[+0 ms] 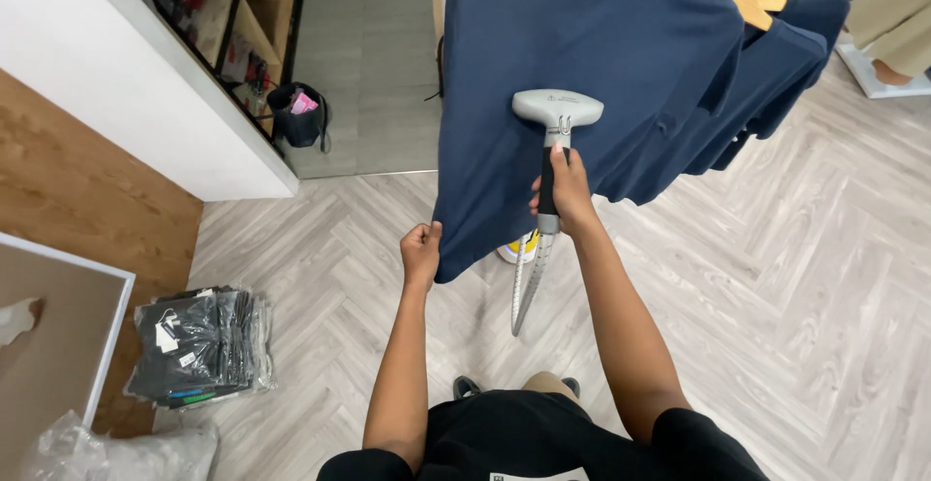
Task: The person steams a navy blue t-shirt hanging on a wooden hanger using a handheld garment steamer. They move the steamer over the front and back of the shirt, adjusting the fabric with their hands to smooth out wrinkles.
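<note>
A dark blue T-shirt hangs in front of me. My left hand pinches its lower left hem and pulls it taut. My right hand grips the black handle of a garment steamer; its grey head presses flat against the shirt's middle. A braided hose drops from the handle toward the floor, near a yellow and white steamer base partly hidden behind the shirt.
More blue shirts hang to the right on wooden hangers. A stack of bagged dark garments lies on the herringbone floor at left, with a clear plastic bag nearby. A white counter and a black bag stand at the back left.
</note>
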